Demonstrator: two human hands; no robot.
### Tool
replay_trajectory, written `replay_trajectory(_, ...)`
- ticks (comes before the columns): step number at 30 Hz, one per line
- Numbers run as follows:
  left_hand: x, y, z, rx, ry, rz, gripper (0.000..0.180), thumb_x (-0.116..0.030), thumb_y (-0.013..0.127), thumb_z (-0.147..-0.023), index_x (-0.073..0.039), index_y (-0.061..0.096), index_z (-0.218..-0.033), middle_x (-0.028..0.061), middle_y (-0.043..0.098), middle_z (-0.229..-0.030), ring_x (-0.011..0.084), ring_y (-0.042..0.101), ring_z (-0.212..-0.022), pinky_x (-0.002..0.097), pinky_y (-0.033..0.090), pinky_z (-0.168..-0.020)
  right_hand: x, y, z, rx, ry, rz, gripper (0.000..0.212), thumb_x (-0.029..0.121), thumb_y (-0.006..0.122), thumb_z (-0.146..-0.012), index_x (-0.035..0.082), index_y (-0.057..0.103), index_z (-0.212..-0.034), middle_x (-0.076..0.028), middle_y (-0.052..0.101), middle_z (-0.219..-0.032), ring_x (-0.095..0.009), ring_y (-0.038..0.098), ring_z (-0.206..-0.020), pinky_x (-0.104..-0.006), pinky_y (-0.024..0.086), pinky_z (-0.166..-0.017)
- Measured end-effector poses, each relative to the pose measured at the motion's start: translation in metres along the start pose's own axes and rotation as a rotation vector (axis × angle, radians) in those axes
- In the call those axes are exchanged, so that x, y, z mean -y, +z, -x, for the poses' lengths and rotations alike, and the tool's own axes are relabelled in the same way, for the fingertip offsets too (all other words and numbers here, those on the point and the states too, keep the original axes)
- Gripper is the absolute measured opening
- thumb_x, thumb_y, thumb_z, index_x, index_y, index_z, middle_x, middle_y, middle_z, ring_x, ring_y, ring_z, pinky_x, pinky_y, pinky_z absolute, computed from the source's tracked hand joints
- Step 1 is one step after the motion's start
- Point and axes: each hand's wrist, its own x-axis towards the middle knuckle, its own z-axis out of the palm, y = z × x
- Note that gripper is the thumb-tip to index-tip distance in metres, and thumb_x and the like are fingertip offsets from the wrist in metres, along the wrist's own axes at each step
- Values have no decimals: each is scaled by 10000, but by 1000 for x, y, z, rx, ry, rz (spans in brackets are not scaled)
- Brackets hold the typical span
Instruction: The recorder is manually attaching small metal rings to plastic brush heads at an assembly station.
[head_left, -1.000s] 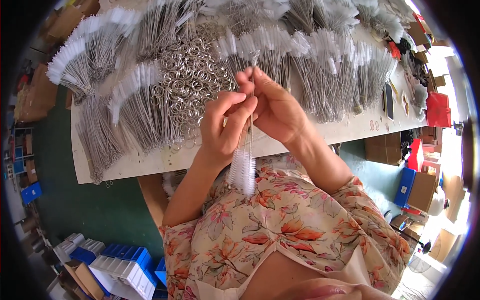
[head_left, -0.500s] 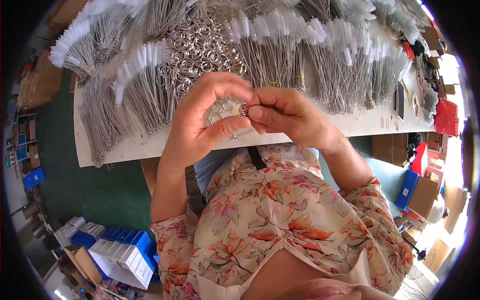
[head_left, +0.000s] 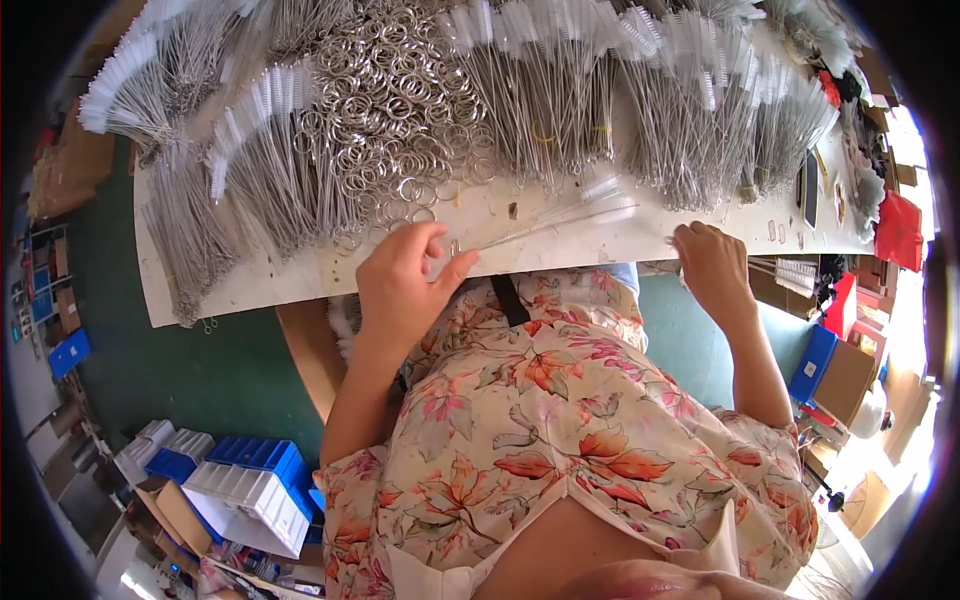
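My left hand (head_left: 400, 280) is at the table's front edge, its thumb and fingers apart and nothing visibly gripped. Just beyond its thumb tip stands a small metal ring (head_left: 455, 247), close to the looped ends of a few thin wire brushes (head_left: 560, 220). These brushes lie slantwise on the tabletop, white bristles toward the right. Farther right, my right hand (head_left: 714, 265) hovers at the table edge with its fingers drawn together; whatever is between the fingertips is too small to make out. Beyond my left hand spreads a heap of metal rings (head_left: 400, 110).
Bundles of wire brushes with white bristles (head_left: 550, 100) flank the rings on the white table (head_left: 300, 290). A dark flat object (head_left: 807, 190) lies at the right, near a red bag (head_left: 898, 230). White and blue plastic bins (head_left: 245, 490) stand on the floor at lower left.
My hands were together over the rings and have parted. The right hand has moved right and down to the table edge; the left has dropped lower. The slanted brushes are now uncovered.
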Motion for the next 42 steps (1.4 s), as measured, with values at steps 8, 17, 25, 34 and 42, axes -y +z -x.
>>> replay_trajectory(8,0,7,6,-14,-124,44,138,-80,653,-780,-31,539,-842,68,605,-785,150,608,-666,264,484,-578,90,2,-33,-387,-507,-852,206,-66,568,-689,62,609,-844,-94,605,-860,-267,601,-657,-342,495,-559)
replay_trajectory(17,-29,-51,-23,56,66,480,142,26,607,-793,18,639,-932,123,590,-1007,119,616,-802,222,526,-653,143,-38,-61,-135,-711,-1105,65,79,592,-810,48,621,-859,-85,608,-827,-255,598,-707,-329,477,-632)
replay_trajectory(25,-38,-60,-36,83,242,453,224,67,592,-768,6,641,-978,127,592,-999,144,619,-825,234,538,-683,128,-67,-59,350,-646,-1445,185,167,522,-914,5,598,-866,-5,594,-813,-51,461,-578,-194,366,-515)
replay_trajectory(34,-73,-55,-42,-226,394,376,319,87,622,-720,67,600,-1038,158,635,-944,191,656,-776,273,547,-677,126,-87,-59,243,-578,-1988,195,218,579,-886,29,626,-907,6,589,-733,-33,444,-549,-173,359,-483)
replay_trajectory(42,-72,-60,-56,-323,475,247,315,71,650,-700,59,617,-1013,159,643,-929,193,661,-755,256,539,-657,140,-107,-61,154,-544,-1983,172,174,646,-840,13,626,-896,15,587,-721,-24,467,-552,-179,377,-468)
